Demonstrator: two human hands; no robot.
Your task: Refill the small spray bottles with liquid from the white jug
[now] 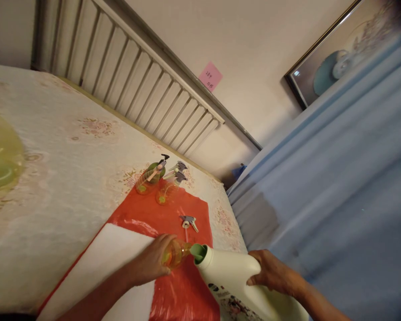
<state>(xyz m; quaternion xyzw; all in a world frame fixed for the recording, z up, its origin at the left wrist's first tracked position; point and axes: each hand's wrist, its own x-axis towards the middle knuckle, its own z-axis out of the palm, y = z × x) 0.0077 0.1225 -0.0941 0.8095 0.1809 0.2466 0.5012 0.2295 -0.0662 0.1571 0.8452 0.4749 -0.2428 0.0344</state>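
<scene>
My left hand (158, 256) is wrapped round a clear, orange-tinted spray bottle (177, 253) whose neck points right. Its mouth meets the green spout of a large cream-coloured detergent jug (234, 267), which lies tipped toward it. My right hand (270, 272) grips the jug by its handle side. Just above the bottle, a loose grey-and-white trigger sprayer head (188, 223) rests on a red plastic sheet (187, 290). Whether liquid is flowing between spout and bottle I cannot make out.
Several spray and pump bottles (163, 192) stand at the sheet's far end. A white board (127, 238) lies under my left forearm. A yellow translucent basin (3, 151) sits at far left on the flowered tablecloth (63, 169). Beyond are a radiator (137, 80) and, right, a blue curtain (337, 187).
</scene>
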